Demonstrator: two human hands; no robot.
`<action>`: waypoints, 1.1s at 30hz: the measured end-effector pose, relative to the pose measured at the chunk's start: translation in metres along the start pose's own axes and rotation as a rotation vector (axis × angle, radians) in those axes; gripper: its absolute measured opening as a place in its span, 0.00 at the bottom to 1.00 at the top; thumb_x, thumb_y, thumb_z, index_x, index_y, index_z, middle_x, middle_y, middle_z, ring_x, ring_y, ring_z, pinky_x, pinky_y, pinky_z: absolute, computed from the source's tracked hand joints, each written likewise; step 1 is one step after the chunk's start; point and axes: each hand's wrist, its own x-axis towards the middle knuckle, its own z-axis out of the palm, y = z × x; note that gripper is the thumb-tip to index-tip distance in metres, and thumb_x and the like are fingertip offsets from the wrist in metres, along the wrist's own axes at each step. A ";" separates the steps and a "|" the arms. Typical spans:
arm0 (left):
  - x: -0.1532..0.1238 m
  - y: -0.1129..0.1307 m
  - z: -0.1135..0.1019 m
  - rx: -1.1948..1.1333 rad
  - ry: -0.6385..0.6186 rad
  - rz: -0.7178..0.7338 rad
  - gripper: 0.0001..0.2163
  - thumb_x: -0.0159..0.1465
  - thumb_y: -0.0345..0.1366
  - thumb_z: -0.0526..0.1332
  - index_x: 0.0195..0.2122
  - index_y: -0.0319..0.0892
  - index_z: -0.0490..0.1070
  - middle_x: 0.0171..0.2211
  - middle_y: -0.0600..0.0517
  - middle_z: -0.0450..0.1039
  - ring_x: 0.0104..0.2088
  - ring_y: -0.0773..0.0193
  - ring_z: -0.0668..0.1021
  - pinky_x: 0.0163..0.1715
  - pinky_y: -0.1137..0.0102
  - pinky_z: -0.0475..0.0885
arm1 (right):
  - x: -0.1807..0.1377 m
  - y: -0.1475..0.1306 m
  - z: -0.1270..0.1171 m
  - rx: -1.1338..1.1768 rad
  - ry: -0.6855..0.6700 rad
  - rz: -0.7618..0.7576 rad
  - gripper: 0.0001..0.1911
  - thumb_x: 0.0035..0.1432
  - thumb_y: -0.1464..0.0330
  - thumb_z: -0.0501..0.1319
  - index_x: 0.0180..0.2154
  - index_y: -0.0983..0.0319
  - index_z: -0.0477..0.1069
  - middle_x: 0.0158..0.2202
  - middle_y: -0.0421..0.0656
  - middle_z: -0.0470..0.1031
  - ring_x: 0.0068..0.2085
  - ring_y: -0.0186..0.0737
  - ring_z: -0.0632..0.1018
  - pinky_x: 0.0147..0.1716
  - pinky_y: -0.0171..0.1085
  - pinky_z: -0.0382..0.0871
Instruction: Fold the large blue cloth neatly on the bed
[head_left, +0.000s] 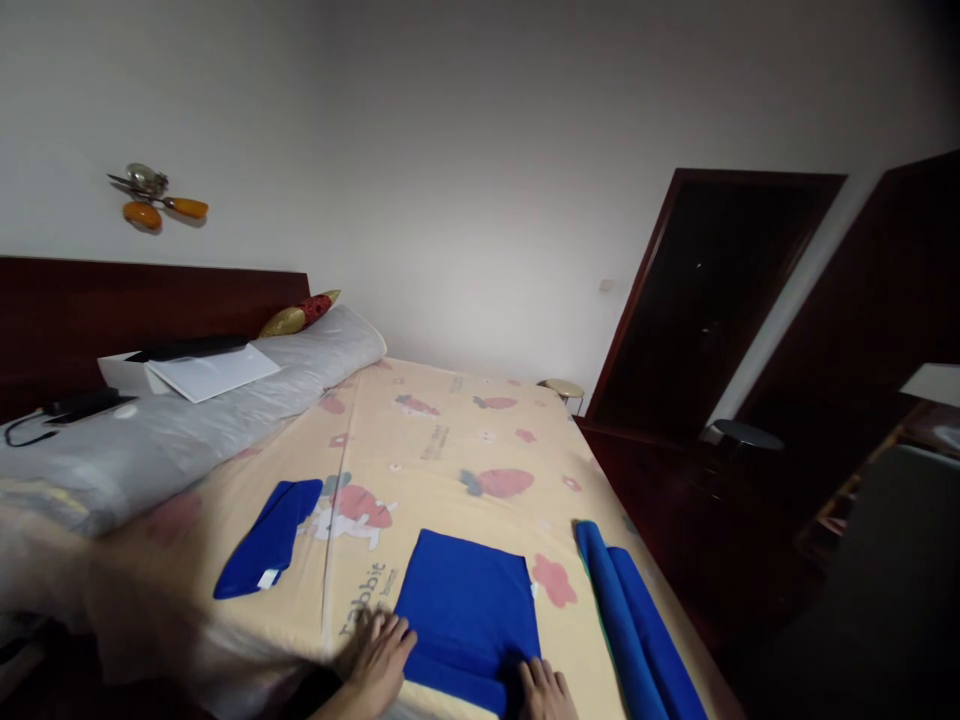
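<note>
A blue cloth [472, 600] lies spread in a roughly square shape on the bed, with a folded band along its near edge. At its near left corner, my left hand [381, 662] has its fingers bent and closed on the edge. My right hand [546, 690] grips the near right corner, fingers curled over the fabric; its lower part is cut off by the frame. To the left lies a smaller folded blue cloth piece [271, 540] with a white tag. Along the bed's right side are long, rolled or folded blue fabric pieces [634, 630].
The bed [420, 450] has a cream sheet printed with carrots and rabbits. Grey bedding [202, 450] runs along the dark headboard [150, 300], holding a white box [214, 370] and a black device [82, 403]. Stools [746, 434] and a dark door [720, 300] stand beyond.
</note>
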 end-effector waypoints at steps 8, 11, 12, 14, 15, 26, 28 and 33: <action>-0.001 0.036 0.017 0.141 -0.091 0.434 0.23 0.66 0.30 0.49 0.63 0.45 0.57 0.59 0.44 0.68 0.58 0.55 0.69 0.58 0.59 0.64 | 0.014 -0.040 0.002 -0.038 0.157 -0.329 0.14 0.56 0.64 0.57 0.45 0.55 0.73 0.38 0.41 0.81 0.36 0.44 0.78 0.36 0.39 0.66; -0.005 0.036 0.022 0.095 -0.085 0.404 0.28 0.64 0.31 0.53 0.66 0.47 0.50 0.63 0.45 0.63 0.61 0.54 0.67 0.59 0.58 0.64 | 0.015 -0.049 0.001 -0.082 0.151 -0.302 0.16 0.59 0.61 0.56 0.47 0.55 0.73 0.41 0.39 0.81 0.35 0.42 0.79 0.34 0.38 0.68; -0.006 0.032 0.021 0.074 -0.072 0.385 0.30 0.64 0.32 0.54 0.66 0.48 0.48 0.64 0.46 0.61 0.61 0.55 0.66 0.60 0.57 0.63 | 0.015 -0.047 0.001 -0.076 0.140 -0.278 0.17 0.59 0.60 0.56 0.48 0.55 0.73 0.41 0.39 0.81 0.35 0.42 0.79 0.34 0.38 0.68; -0.008 0.018 0.017 0.029 -0.028 0.356 0.29 0.66 0.35 0.53 0.67 0.52 0.45 0.65 0.50 0.58 0.63 0.56 0.63 0.61 0.56 0.61 | 0.012 -0.041 -0.001 -0.051 0.116 -0.229 0.20 0.59 0.56 0.56 0.50 0.55 0.72 0.42 0.38 0.81 0.36 0.42 0.80 0.34 0.39 0.69; -0.009 0.009 0.014 0.013 0.000 0.343 0.28 0.67 0.36 0.52 0.67 0.53 0.43 0.66 0.51 0.56 0.64 0.57 0.62 0.62 0.56 0.60 | 0.010 -0.036 -0.002 -0.045 0.107 -0.202 0.21 0.59 0.54 0.56 0.50 0.55 0.72 0.43 0.38 0.81 0.37 0.42 0.80 0.34 0.39 0.70; 0.001 -0.009 0.020 0.103 0.015 0.311 0.30 0.62 0.22 0.49 0.65 0.49 0.52 0.65 0.50 0.58 0.64 0.58 0.60 0.62 0.56 0.58 | 0.013 -0.029 -0.004 -0.116 0.180 -0.154 0.22 0.61 0.50 0.53 0.47 0.53 0.75 0.43 0.41 0.80 0.39 0.45 0.81 0.34 0.40 0.72; 0.002 0.009 0.025 0.023 -0.002 0.424 0.33 0.61 0.22 0.49 0.67 0.52 0.45 0.66 0.53 0.54 0.65 0.61 0.59 0.63 0.61 0.58 | 0.020 -0.043 -0.004 -0.057 0.171 -0.258 0.24 0.62 0.50 0.51 0.52 0.54 0.71 0.47 0.40 0.78 0.41 0.41 0.81 0.34 0.35 0.72; -0.003 0.030 0.019 -0.063 -0.124 0.500 0.35 0.62 0.30 0.56 0.67 0.53 0.42 0.68 0.52 0.48 0.66 0.57 0.57 0.64 0.56 0.56 | 0.017 -0.052 0.002 0.009 0.095 -0.240 0.28 0.60 0.47 0.51 0.58 0.49 0.64 0.49 0.39 0.76 0.42 0.40 0.81 0.33 0.34 0.72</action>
